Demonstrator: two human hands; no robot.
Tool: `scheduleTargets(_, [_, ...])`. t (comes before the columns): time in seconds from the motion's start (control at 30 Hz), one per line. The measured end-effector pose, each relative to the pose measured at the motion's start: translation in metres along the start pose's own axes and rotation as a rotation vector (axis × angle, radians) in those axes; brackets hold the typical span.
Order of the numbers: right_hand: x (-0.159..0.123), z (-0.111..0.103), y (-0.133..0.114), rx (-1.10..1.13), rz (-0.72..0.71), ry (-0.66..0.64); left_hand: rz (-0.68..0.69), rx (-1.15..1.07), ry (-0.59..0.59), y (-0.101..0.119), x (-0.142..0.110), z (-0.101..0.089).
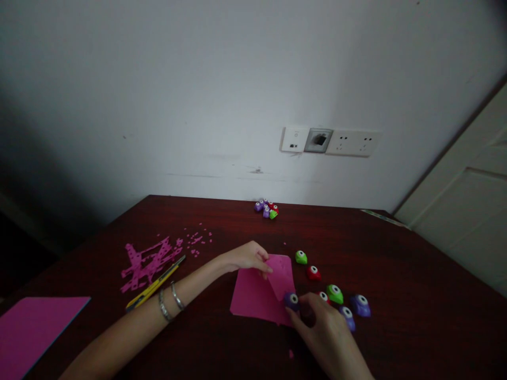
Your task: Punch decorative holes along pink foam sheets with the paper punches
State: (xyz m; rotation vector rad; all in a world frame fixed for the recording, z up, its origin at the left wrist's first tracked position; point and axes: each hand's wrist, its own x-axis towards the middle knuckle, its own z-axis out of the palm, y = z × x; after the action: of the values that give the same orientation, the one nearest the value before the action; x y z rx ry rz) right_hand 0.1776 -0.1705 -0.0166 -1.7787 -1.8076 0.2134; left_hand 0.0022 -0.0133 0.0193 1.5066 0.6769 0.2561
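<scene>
A pink sheet of paper [251, 298] lies on the table in front of me. My left hand [251, 257] pinches a lighter pink piece of paper [280, 274] over the sheet's upper right part; whether this is a fold or a separate piece I cannot tell. Between thumb and fingers, my right hand [327, 332] holds a small purple craft punch [291, 301] at the paper's right edge. Beside that hand stand more punches: green [301, 257], red [313, 273], another green [335, 293] and purple [360, 305]. A red one is partly hidden behind my fingers.
Cut pink paper scraps [148, 264] and tiny punched bits [196, 240] lie at the left, beside a yellow utility knife [154, 286]. Pink sheets [34, 330] rest at the near left corner. Several punches [266, 208] cluster near the wall, below the sockets [352, 143].
</scene>
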Motion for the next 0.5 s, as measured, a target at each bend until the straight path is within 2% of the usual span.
scheduleTargets(0.3, [-0.0019, 0.0017, -0.0057, -0.052, -0.087, -0.015, -0.008, 0.065, -0.036, -0.004, 0.0026, 0.0058])
scheduleTargets(0.5, [-0.0023, 0.0045, -0.0076, -0.134, -0.089, -0.042, 0.001, 0.142, -0.064, -0.0069, 0.005, 0.0072])
